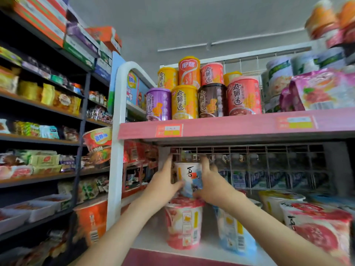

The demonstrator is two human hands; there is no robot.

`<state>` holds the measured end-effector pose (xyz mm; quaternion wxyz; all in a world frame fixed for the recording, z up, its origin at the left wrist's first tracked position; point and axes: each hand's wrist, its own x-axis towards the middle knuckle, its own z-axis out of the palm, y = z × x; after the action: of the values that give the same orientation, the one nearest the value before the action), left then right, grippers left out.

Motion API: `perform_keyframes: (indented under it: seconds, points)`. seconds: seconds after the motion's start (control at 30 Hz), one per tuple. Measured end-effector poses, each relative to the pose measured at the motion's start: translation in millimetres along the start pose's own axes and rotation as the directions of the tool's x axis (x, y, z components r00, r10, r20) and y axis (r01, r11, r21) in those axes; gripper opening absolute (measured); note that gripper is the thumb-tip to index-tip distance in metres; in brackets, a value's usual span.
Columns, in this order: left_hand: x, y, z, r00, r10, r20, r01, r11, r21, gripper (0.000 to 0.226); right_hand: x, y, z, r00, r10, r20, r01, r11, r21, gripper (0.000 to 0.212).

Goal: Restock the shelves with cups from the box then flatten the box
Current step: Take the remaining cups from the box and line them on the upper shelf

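My left grip (163,186) and right grip (213,186) clasp a cup (189,176) over a red cup (184,223) — shelf (151,244) partly stocked; box unseen, flattening likely left.

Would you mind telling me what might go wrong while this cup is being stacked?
The white cup, held by the left hand and right hand, sits over the lid of the red cup; set off-centre, it may topple.
A nudge could knock that red cup into the blue cup beside it.
The pink shelf above leaves limited room, so the top may catch.
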<state>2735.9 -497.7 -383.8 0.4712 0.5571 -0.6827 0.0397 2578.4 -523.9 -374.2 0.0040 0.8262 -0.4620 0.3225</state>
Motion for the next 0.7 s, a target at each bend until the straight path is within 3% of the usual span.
perform_keyframes:
  seconds: [0.1, 0.17, 0.3, 0.47, 0.7]
  points:
    - [-10, 10, -7, 0.956, 0.294, 0.011, -0.272, 0.87, 0.411, 0.075, -5, -7, -5, 0.987, -0.073, -0.143, 0.015, 0.931, -0.365, 0.1]
    - [-7, 14, -8, 0.931, 0.362, 0.054, -0.338, 0.793, 0.507, 0.066, -1, -10, -7, 0.977, -0.176, -0.122, 0.107, 0.896, -0.431, 0.089]
    - [8, 22, -11, 0.92, 0.392, 0.027, -0.345, 0.772, 0.534, 0.048, 5, -13, -10, 0.982, -0.178, -0.064, 0.139, 0.908, -0.396, 0.067]
    - [16, 28, -11, 0.896, 0.444, 0.025, -0.372, 0.718, 0.588, 0.04, 6, -11, -13, 0.982, -0.176, -0.066, 0.127, 0.879, -0.459, 0.064]
    - [21, 28, -10, 0.92, 0.388, -0.06, -0.303, 0.797, 0.522, 0.029, 5, -12, -15, 0.975, -0.208, -0.075, 0.153, 0.879, -0.451, 0.058]
